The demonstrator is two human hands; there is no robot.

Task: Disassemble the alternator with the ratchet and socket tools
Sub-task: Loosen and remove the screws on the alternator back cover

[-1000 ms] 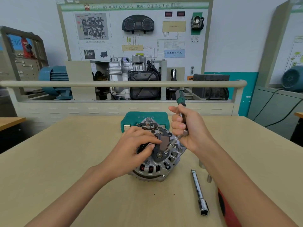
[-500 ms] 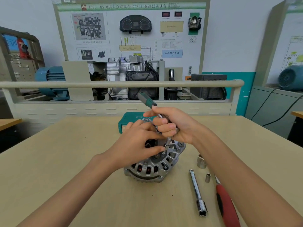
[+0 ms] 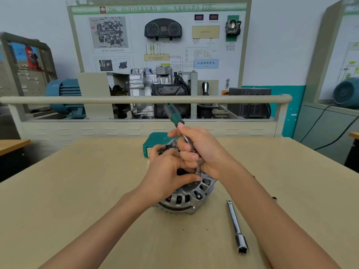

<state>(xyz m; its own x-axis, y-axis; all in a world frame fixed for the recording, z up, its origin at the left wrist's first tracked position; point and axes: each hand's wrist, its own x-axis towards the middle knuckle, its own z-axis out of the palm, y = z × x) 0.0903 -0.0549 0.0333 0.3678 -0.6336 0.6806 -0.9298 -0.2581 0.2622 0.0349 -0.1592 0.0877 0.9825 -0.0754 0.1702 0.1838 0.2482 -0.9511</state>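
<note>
Behind the alternator, a board (headed "DSG").

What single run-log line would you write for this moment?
step: loosening fastener | right hand: grips ratchet | left hand: steadies alternator | extension bar: on table

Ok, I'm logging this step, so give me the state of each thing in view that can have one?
alternator: on the table, tilted, held steady.
ratchet: gripped, handle angled up and away, head on the alternator's top.
left hand: resting on the alternator, fingers bent over it.
right hand: fingers curled round the ratchet.
extension bar: lying loose on the table.
green tool case: behind the alternator, lid state unclear.
</note>
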